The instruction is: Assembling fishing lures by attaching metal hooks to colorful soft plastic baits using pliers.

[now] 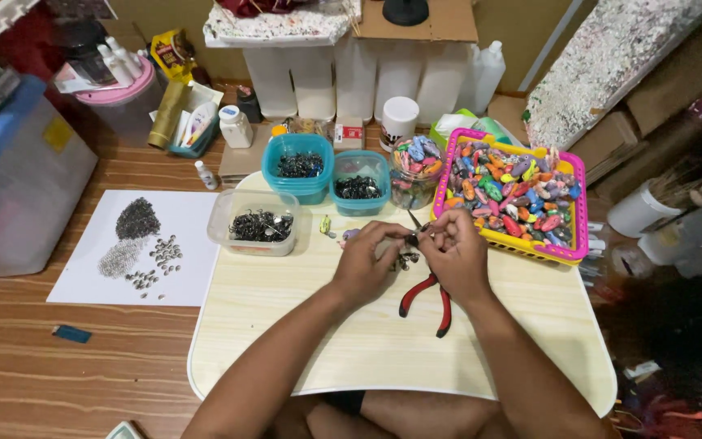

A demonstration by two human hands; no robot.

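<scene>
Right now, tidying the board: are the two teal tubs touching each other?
Touching. The head view shows the larger teal tub and the smaller teal tub side by side, walls meeting, no gap.

tubs [297,167] ahead, basket [566,252] right, near board [383,349] free

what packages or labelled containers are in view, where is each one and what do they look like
Yellow pouch: back left, beside the pink-lidded tub, crumpled, yellow with dark print.
White bottle: back, left of the teal tubs, squat, white with a blue cap.
Small box: back centre, behind the teal tubs, square, red and white.
White jar: right of the small box, cylindrical, pale label.
Yellow label: on the grey bin at far left, square.
</scene>
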